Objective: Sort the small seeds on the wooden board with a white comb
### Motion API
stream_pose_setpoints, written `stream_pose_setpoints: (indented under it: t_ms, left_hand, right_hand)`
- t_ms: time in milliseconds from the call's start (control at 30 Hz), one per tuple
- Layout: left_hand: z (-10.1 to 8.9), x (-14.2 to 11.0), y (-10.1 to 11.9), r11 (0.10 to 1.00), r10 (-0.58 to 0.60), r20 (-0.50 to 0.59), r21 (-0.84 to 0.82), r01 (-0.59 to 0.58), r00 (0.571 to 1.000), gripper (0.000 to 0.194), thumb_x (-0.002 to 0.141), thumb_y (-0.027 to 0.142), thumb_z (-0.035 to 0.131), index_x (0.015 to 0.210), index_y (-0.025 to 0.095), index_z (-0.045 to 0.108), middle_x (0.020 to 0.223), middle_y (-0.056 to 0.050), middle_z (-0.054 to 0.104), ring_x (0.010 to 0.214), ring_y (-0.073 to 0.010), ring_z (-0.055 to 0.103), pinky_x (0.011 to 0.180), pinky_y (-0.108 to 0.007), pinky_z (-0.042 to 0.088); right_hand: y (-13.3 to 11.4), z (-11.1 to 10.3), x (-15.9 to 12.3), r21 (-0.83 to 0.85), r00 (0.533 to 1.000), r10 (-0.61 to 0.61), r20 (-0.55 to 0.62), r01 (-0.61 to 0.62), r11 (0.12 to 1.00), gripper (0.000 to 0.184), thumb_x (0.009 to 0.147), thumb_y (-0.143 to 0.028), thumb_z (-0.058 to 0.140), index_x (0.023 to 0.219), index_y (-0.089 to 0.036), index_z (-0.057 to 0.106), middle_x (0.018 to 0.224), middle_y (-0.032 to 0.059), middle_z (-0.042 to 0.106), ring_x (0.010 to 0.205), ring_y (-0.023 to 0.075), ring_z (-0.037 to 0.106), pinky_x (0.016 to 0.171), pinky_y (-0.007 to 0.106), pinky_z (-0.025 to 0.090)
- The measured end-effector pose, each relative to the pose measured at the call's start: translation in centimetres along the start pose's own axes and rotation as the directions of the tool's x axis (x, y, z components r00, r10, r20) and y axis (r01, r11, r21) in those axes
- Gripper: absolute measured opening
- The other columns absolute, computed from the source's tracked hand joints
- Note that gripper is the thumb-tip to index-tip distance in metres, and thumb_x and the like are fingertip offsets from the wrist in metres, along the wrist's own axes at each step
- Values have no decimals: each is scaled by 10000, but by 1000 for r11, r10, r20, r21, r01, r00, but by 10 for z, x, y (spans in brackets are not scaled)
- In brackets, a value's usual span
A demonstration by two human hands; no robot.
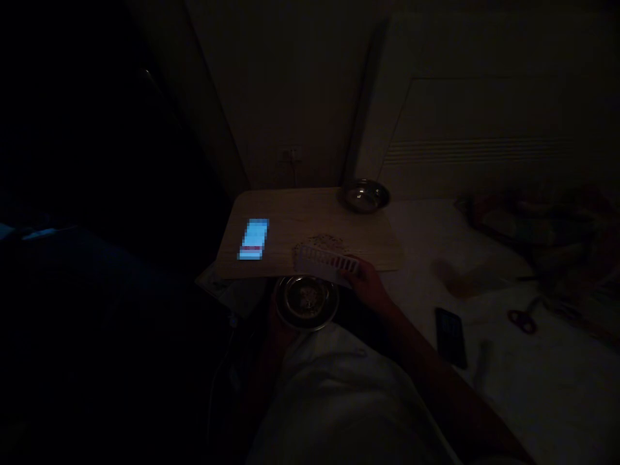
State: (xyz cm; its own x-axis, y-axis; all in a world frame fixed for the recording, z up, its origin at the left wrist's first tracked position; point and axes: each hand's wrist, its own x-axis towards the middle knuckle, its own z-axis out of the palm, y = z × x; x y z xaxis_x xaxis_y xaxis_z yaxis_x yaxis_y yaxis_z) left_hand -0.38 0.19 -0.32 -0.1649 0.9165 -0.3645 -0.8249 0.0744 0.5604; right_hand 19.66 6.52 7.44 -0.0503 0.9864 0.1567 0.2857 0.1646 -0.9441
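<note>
The room is very dark. My left hand (pixel 281 324) grips the side of a round metal bowl (pixel 330 310), held just below the near edge of the wooden table (pixel 290 210); its fingers are mostly in shadow. Small pale and dark bits (pixel 308 298) lie in the bowl. My right hand (pixel 367 284) is closed on the right end of a white flat piece with a row of dark bars or slots (pixel 322 263); I cannot tell its exact kind. It is tilted over the table's near edge, beside a scatter of small dark bits (pixel 329 241) on the tabletop.
A lit phone (pixel 254 239) lies on the table's left side. Another metal bowl (pixel 365 196) stands at its back right corner. On the white bedding (pixel 533 387) to the right lie a dark phone (pixel 450 337), reddish scissors handles (pixel 523 321) and crumpled patterned cloth (pixel 537 226).
</note>
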Motion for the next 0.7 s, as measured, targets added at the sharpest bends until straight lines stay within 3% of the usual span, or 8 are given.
stream_pose_setpoints:
  t_ms: [167, 333, 700]
  left_hand:
    - [1, -5, 1, 1000, 7, -9, -12, -8, 1000, 347, 848, 417, 502, 1137, 268, 625, 1288, 3, 576, 1348, -224, 311, 1101, -385, 248]
    - [2, 1, 3, 978, -187, 25, -84, 189, 982, 470, 819, 562, 460, 1081, 224, 654, 1205, -67, 626, 1290, -302, 396, 1060, -499, 288]
    - [7, 0, 1, 992, -62, 17, -113, 63, 998, 422, 845, 493, 462, 1170, 266, 608, 1256, -27, 599, 1310, -258, 375, 1085, -445, 269]
  right_hand:
    - [-1, -1, -3, -7, 1000, 2, -15, -2, 1000, 262, 731, -279, 599, 965, -173, 649, 913, 59, 697, 810, 201, 629, 752, 342, 492]
    - [1, -1, -3, 27, 1000, 0, -13, 0, 1000, 272, 744, -304, 592, 979, -174, 638, 923, 63, 689, 828, 204, 626, 756, 344, 491]
    - [0, 1, -5, -7, 998, -39, 49, 39, 999, 231, 768, -286, 582, 961, -181, 652, 865, 34, 689, 759, 179, 613, 701, 309, 493]
